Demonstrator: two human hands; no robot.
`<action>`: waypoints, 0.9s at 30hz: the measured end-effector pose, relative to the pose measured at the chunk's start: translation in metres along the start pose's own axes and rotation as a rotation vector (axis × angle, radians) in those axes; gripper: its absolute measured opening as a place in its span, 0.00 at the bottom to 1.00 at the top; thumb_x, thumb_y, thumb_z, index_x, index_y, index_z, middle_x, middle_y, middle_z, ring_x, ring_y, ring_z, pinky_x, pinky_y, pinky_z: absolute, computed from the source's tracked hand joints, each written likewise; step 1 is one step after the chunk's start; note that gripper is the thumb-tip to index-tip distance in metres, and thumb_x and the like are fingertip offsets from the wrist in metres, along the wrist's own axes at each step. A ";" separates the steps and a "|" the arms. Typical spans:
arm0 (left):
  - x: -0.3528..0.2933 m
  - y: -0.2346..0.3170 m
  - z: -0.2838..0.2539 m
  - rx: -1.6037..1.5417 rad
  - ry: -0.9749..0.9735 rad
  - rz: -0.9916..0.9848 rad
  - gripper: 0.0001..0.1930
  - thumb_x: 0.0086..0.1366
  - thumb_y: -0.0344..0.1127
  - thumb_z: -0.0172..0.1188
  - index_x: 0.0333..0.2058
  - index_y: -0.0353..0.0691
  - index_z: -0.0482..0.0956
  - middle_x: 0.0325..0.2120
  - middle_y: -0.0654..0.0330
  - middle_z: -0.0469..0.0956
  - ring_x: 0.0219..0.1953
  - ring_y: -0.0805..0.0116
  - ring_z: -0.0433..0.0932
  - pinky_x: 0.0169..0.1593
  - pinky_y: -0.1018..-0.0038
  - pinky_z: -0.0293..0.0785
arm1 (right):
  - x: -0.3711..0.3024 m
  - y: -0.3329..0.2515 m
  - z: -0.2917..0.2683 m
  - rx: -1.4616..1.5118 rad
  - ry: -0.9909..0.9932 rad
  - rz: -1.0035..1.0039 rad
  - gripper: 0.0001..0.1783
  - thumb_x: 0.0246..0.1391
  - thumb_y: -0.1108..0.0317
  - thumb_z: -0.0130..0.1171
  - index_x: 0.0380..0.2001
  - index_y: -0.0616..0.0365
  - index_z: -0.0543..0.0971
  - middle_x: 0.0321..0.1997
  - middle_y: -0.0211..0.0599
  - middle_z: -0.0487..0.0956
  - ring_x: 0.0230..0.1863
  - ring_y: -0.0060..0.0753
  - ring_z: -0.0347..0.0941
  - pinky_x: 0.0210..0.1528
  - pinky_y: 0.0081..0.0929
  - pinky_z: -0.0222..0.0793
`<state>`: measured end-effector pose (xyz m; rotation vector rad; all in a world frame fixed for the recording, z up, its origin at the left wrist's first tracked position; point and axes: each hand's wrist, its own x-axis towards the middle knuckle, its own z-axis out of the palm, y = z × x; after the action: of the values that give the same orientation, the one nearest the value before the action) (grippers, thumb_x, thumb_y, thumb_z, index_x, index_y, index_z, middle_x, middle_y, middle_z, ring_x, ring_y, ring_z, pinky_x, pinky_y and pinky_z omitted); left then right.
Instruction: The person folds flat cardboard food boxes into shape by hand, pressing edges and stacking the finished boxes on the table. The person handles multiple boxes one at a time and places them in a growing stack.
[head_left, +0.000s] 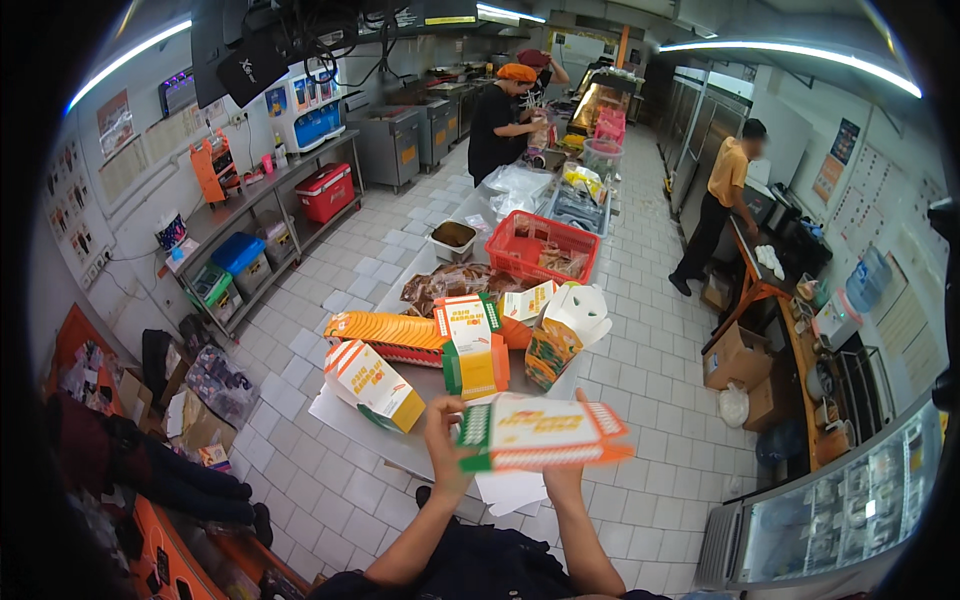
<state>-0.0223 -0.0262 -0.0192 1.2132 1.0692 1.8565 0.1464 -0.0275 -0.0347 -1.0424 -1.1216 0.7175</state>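
Both my hands hold up a food carton, white with a green end and an orange end, slightly blurred. My left hand is closed on its green end. My right hand grips it from below near the orange end, most fingers hidden behind it. Just beyond, a folded carton leans on the left, another carton stands in the middle, and an open-topped carton stands on the right. A smaller white carton lies behind them. Nested orange cartons form a row to the left.
A plastic bag of brown items and a red basket sit farther along the table, with a metal pan beside them. White sheets lie below the held carton. Two people work at the far end; another person stands at the right counter.
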 end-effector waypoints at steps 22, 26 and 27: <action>-0.062 -0.075 0.001 0.270 -0.276 0.078 0.22 0.72 0.33 0.65 0.62 0.38 0.76 0.59 0.52 0.79 0.61 0.55 0.78 0.61 0.62 0.75 | 0.005 -0.037 -0.003 -0.050 -0.138 0.038 0.07 0.63 0.76 0.68 0.43 0.64 0.84 0.49 0.40 0.83 0.50 0.30 0.82 0.53 0.30 0.84; -0.063 -0.061 0.015 0.363 -0.012 -0.097 0.13 0.71 0.33 0.66 0.51 0.33 0.84 0.48 0.55 0.85 0.51 0.59 0.83 0.57 0.64 0.77 | 0.004 -0.047 -0.005 -0.229 -0.258 -0.180 0.09 0.59 0.80 0.68 0.43 0.63 0.86 0.50 0.45 0.83 0.51 0.41 0.84 0.54 0.32 0.82; -0.061 -0.058 0.020 0.353 0.050 -0.099 0.14 0.71 0.34 0.66 0.51 0.33 0.83 0.48 0.55 0.85 0.51 0.60 0.83 0.57 0.64 0.77 | 0.004 -0.050 -0.006 -0.325 -0.290 -0.258 0.09 0.57 0.81 0.68 0.42 0.63 0.86 0.50 0.46 0.83 0.51 0.44 0.84 0.55 0.33 0.81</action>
<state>0.0228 -0.0478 -0.0897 1.2853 1.5041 1.6763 0.1510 -0.0446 0.0126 -1.0574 -1.6313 0.4973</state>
